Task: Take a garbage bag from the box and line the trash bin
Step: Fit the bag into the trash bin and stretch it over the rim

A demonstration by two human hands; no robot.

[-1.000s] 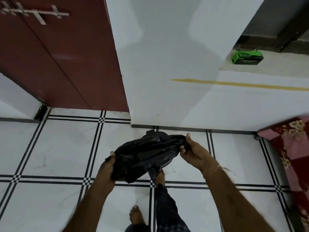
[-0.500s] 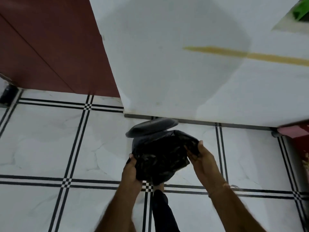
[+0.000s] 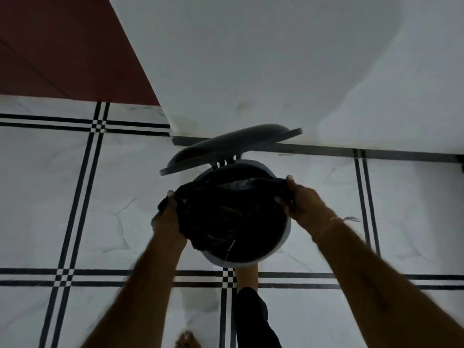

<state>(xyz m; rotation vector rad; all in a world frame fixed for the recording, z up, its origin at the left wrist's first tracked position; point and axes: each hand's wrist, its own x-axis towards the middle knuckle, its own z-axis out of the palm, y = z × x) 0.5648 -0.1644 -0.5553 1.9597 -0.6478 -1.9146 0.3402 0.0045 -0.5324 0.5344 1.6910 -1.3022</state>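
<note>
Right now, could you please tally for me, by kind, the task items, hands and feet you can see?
Garbage bag, black, held over the bin: 1
Trash bin, lid raised: 1
Hands: 2, left hand, right hand, each gripping the bag's edge
Bare feet: 2
Total: 6

The floor (image 3: 50,197) is pale marble-look tile crossed by paired black lines with small checker squares where they meet, filling the lower two thirds of the frame. The trash bin (image 3: 281,249) stands on it at centre, just in front of the dark skirting strip under the white wall. Two bare feet rest on the floor at bottom centre, one (image 3: 247,277) touching the bin's near side.
</note>
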